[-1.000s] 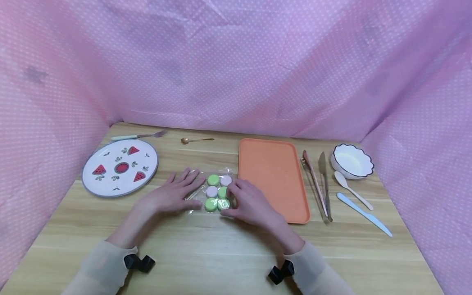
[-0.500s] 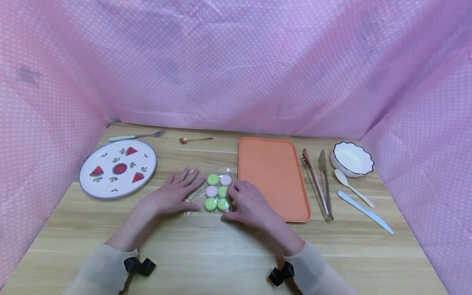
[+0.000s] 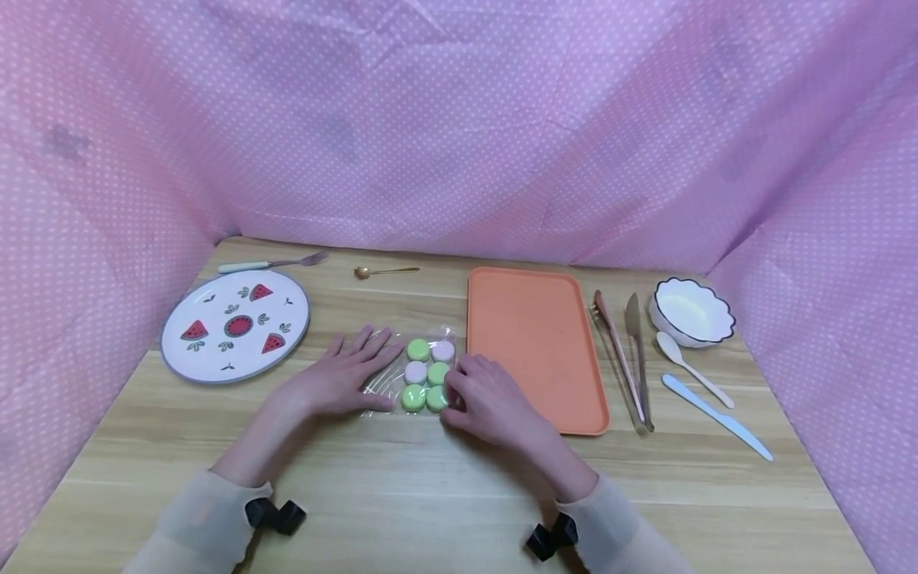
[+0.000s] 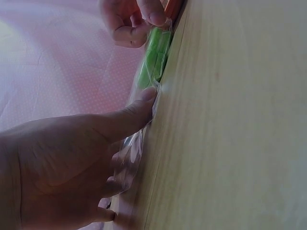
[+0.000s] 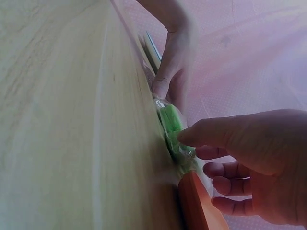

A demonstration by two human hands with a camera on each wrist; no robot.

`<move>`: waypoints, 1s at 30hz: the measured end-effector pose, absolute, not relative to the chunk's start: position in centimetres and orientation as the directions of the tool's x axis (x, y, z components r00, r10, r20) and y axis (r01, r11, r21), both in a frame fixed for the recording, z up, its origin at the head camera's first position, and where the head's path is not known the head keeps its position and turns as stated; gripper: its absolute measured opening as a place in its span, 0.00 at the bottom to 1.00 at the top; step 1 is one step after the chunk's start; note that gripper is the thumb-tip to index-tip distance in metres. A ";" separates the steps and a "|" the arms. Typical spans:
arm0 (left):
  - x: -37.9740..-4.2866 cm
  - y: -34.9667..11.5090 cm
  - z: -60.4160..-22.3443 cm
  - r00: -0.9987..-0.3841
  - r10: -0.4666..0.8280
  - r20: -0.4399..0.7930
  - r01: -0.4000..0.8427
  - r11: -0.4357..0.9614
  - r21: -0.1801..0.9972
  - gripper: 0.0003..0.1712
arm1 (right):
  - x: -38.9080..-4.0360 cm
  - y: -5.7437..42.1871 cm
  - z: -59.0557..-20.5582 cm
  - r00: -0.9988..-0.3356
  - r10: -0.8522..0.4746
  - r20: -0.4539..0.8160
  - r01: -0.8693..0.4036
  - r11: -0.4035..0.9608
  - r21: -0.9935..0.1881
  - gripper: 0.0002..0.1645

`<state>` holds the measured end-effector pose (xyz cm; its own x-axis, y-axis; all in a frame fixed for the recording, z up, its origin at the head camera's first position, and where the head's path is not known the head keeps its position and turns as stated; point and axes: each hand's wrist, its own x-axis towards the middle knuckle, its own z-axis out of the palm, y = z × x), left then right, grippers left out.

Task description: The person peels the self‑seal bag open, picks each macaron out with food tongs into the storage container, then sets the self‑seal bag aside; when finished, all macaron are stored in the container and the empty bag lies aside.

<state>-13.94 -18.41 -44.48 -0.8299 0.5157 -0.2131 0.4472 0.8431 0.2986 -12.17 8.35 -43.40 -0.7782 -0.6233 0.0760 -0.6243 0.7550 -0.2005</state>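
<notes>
A watermelon-patterned plate [image 3: 239,325] lay far left on the wooden counter [image 3: 402,486], a fork [image 3: 271,263] behind it. The left hand [image 3: 331,383], fingers straight and spread, rested on the left part of a clear bag [image 3: 390,383]. Inside, between both hands, lay six macarons [image 3: 416,372] — four green, two lilac. The right hand [image 3: 491,399] touched the bag's right end, fingers curled — whether pinching was unclear. Next came an orange tray [image 3: 538,343].

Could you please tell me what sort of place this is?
Probably a staged tabletop set, perhaps for recording: pink polka-dot cloth hangs along three sides of a wooden table bearing an orange tray and a watermelon-patterned plate.
</notes>
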 end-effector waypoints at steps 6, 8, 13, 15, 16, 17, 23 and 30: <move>-13.8 -18.5 -44.3 -0.831 0.516 -0.210 0.448 0.843 0.297 0.51 | -12.2 8.5 -43.3 -0.769 -0.634 0.085 -0.637 0.746 -0.193 0.08; -13.8 -18.4 -44.3 -0.831 0.515 -0.208 0.447 0.842 0.301 0.51 | -12.2 8.6 -43.3 -0.765 -0.637 0.095 -0.641 0.742 -0.193 0.06; -13.9 -18.3 -44.3 -0.832 0.512 -0.213 0.440 0.844 0.308 0.52 | -12.3 8.7 -43.2 -0.764 -0.637 0.106 -0.643 0.737 -0.208 0.03; -13.9 -18.3 -44.3 -0.833 0.509 -0.216 0.437 0.845 0.308 0.52 | -12.4 8.7 -43.2 -0.767 -0.634 0.100 -0.638 0.738 -0.221 0.03; -13.9 -18.3 -44.3 -0.833 0.509 -0.217 0.435 0.845 0.310 0.52 | -12.5 8.8 -43.1 -0.769 -0.632 0.095 -0.635 0.739 -0.226 0.03; -13.9 -18.2 -44.3 -0.833 0.508 -0.218 0.434 0.845 0.311 0.52 | -12.5 8.8 -43.1 -0.771 -0.630 0.091 -0.632 0.740 -0.230 0.03; -14.0 -18.3 -44.4 -0.829 0.513 -0.222 0.437 0.843 0.315 0.52 | -12.6 9.1 -43.0 -0.781 -0.619 0.083 -0.618 0.746 -0.248 0.04; -14.1 -18.4 -44.4 -0.831 0.512 -0.220 0.437 0.844 0.311 0.52 | -12.8 9.2 -42.6 -0.793 -0.608 0.048 -0.598 0.759 -0.256 0.05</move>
<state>-14.06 -18.39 -44.38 -0.8305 0.5117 -0.2200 0.4374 0.8437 0.3113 -12.78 9.24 -42.62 -0.7926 -0.6079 0.0476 -0.5979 0.7595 -0.2562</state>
